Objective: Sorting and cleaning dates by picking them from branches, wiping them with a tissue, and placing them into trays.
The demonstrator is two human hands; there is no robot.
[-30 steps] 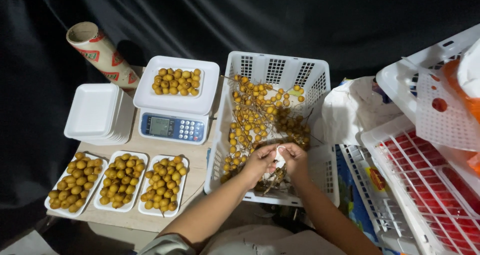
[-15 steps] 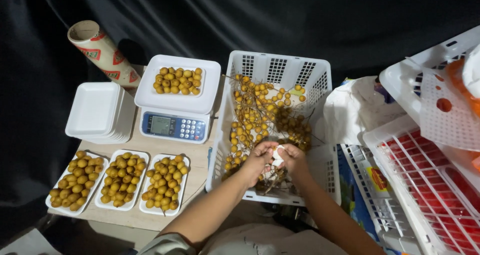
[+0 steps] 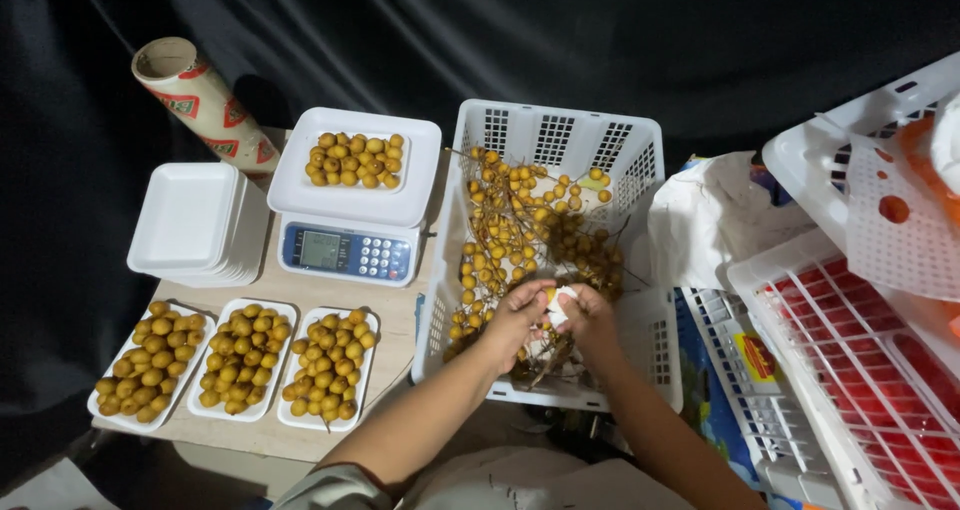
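Observation:
Both my hands are together inside a white plastic basket (image 3: pixel 640 360) full of small yellow-brown fruits on twigs (image 3: pixel 520 220). My left hand (image 3: pixel 515 318) and my right hand (image 3: pixel 592 315) pinch one small fruit (image 3: pixel 556 304) between their fingertips, and a pale white part of it shows. They hover over bare twigs at the basket's near end. To the left, a white tray of loose fruits (image 3: pixel 355 160) rests on a digital scale (image 3: pixel 345 252). Three filled foam trays (image 3: pixel 235 360) lie in a row near the table's front.
A stack of empty foam trays (image 3: pixel 190 222) and a patterned cardboard tube (image 3: pixel 200 95) are at the back left. On the right are a white plastic bag (image 3: pixel 715 220) and more white crates (image 3: pixel 850 360), one with red contents. A black cloth hangs behind.
My hands have stayed at the near end of the basket and closed in on each other. The pale part of the fruit now shows between the fingertips.

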